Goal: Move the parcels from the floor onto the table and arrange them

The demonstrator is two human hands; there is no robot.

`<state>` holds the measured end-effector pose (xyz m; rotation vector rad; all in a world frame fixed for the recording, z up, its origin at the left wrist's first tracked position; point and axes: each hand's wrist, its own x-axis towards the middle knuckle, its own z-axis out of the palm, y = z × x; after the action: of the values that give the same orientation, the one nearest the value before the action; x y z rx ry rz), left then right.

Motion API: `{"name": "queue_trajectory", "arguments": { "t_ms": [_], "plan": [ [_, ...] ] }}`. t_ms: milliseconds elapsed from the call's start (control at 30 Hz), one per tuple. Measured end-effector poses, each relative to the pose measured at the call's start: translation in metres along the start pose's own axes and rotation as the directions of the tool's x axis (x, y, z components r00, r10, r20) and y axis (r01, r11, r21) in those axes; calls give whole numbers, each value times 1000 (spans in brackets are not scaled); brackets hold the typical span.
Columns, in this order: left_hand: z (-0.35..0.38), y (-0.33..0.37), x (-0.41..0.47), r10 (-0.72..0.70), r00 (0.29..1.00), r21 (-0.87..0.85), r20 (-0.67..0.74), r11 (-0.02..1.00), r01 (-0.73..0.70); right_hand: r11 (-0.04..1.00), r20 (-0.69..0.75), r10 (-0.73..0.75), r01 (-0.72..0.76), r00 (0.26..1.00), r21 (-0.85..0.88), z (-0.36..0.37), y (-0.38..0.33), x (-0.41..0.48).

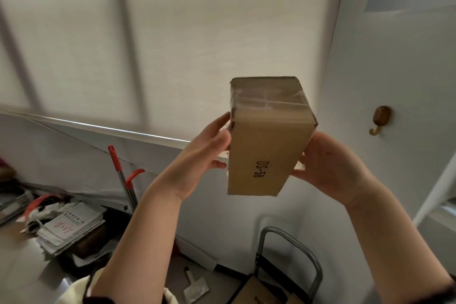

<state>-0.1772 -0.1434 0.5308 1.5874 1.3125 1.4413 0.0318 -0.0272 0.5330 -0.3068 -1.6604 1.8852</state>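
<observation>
A brown cardboard parcel (266, 138), taped across its upper part and printed "DS-58", is held up in the air in front of a white blind. My left hand (202, 153) grips its left side and my right hand (330, 168) presses its right side. The box stands on end, tilted slightly. A corner of the grey table (22, 261) shows at the lower left.
A stack of papers (71, 227) and clutter lie at the table's far edge. A red-handled mop (121, 170) leans on the wall. A metal trolley handle (291, 256) with another cardboard box (256, 291) stands below. A wooden hook (381, 116) is on the white door.
</observation>
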Motion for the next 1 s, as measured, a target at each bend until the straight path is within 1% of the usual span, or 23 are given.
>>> {"name": "queue_trajectory", "arguments": {
  "t_ms": [33, 67, 167, 233, 300, 367, 400, 467, 500, 533, 600, 667, 700, 767, 867, 933, 1000],
  "plan": [
    [2, 1, -1, 36, 999, 66, 22, 997, -37, 998, -22, 27, -26, 999, 51, -2, -2, -1],
    [4, 1, -2, 56, 998, 138, 9, 989, -56, 993, -36, 66, -62, 997, 95, -6, -2, -2],
    [14, -3, -1, 100, 990, 311, -101, 948, -64, 961, -59, 186, -169, 981, 217, -13, 3, -5],
    [19, -9, -1, 116, 989, 411, -96, 909, -67, 931, -77, 251, -218, 965, 291, -15, 10, -9],
    [22, -15, 0, 103, 993, 445, -54, 893, -69, 911, -102, 275, -225, 956, 345, -16, 16, -17],
    [25, -17, 0, 76, 997, 383, 3, 921, -72, 921, -157, 253, -188, 955, 340, -16, 20, -26],
    [27, -18, 0, 61, 998, 311, 30, 948, -68, 938, -202, 220, -150, 954, 312, -15, 21, -31],
    [31, -21, 0, 34, 998, 59, 45, 998, -37, 980, -291, 93, -35, 952, 198, -11, 20, -42],
    [32, -25, 0, 3, 1000, -80, 27, 997, -1, 993, -315, 13, 25, 949, 116, -8, 19, -47],
    [34, -31, 0, -40, 999, -208, 15, 977, 42, 998, -327, -49, 60, 944, 23, -4, 17, -51],
    [39, -45, 0, -111, 993, -435, 43, 892, 119, 988, -365, -103, 52, 925, -149, 2, 17, -58],
    [45, -58, -4, -165, 983, -589, 78, 788, 179, 960, -411, -166, 52, 896, -274, 6, 22, -64],
    [47, -63, -7, -190, 978, -626, 84, 754, 200, 943, -410, -200, 62, 890, -326, 9, 27, -67],
    [53, -75, -12, -218, 973, -616, 74, 758, 217, 934, -437, -215, 53, 873, -354, 11, 41, -74],
    [64, -87, -20, -209, 975, -564, 80, 797, 217, 950, -521, -198, 32, 830, -310, 8, 63, -89],
    [72, -89, -28, -174, 977, -551, 124, 806, 214, 957, -584, -183, 7, 791, -290, 4, 71, -102],
    [81, -86, -33, -168, 973, -518, 159, 825, 227, 970, -640, -162, 3, 751, -241, -1, 75, -116]
  ]
}}
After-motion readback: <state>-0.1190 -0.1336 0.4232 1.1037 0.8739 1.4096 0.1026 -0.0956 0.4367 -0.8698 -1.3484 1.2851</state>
